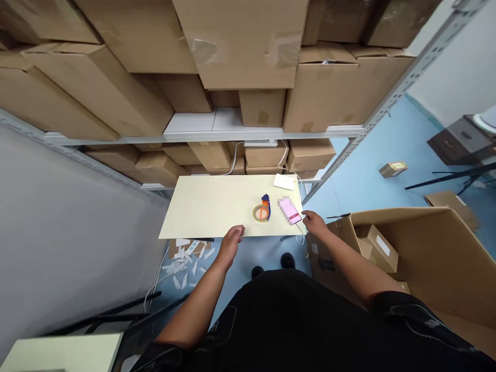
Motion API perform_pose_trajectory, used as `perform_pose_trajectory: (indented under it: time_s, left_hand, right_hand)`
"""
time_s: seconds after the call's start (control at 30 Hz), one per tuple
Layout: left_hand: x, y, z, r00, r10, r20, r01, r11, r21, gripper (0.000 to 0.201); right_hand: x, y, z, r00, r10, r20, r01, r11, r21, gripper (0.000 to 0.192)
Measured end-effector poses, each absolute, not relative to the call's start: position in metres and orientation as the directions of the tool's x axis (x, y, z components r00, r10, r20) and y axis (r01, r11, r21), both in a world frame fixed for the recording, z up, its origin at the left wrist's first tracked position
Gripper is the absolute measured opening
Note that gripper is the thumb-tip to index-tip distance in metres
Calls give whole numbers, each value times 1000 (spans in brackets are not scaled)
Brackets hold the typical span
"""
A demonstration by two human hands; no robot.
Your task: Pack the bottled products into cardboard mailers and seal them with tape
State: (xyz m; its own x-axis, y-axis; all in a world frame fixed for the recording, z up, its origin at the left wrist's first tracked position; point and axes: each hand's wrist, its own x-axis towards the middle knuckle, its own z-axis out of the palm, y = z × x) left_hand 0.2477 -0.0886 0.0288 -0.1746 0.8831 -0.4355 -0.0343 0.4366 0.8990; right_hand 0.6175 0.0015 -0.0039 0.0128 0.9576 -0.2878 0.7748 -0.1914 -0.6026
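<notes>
My left hand (pixel 231 244) hovers at the near edge of a pale yellow table (pixel 209 206), fingers curled in with nothing visible in them. At the table's right edge is my right hand (pixel 315 223), its index finger stretched out beside a phone (pixel 294 217) with a lit pink screen, not gripping it. Part of that screen is pixelated. Left of the phone lies a tape dispenser (pixel 265 202) in orange and dark blue, with a roll of tape (pixel 256 217) on it. A white box-like item (pixel 284 182) rests at the table's back right.
Metal shelving (pixel 232 137) full of cardboard boxes (pixel 248 46) rises behind the table. A large open carton (pixel 426 222) stands to my right with smaller boxes inside. White scraps (pixel 182 266) litter the floor at left, near a cable (pixel 157 279).
</notes>
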Motion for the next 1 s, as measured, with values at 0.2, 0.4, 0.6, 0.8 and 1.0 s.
perform_pose_trajectory:
  time_s: [0.2,0.4,0.6,0.8,1.0]
  left_hand:
    - [242,-89,23,-322,818,-477,-99,472,876,58]
    - [265,-85,31,-460,744,-484,-177,457,872,57]
    - [277,-82,36,-512,709,-485,-185,460,868,61]
    - [278,-85,38,-550,680,-484,-201,455,867,62]
    - [285,-95,43,-616,639,-460,-243,401,883,55]
  right_hand:
    - [603,67,-36,-146,901,-409,887,-64,-458,46]
    - [592,119,-63,-277,839,-468,913,78,-400,50]
    - [594,140,-82,-295,794,-532,932,117,-342,49]
    - [592,144,-75,-344,809,-477,909,161,-384,46]
    - [564,150,-39,-468,815,-341,805,235,-544,42]
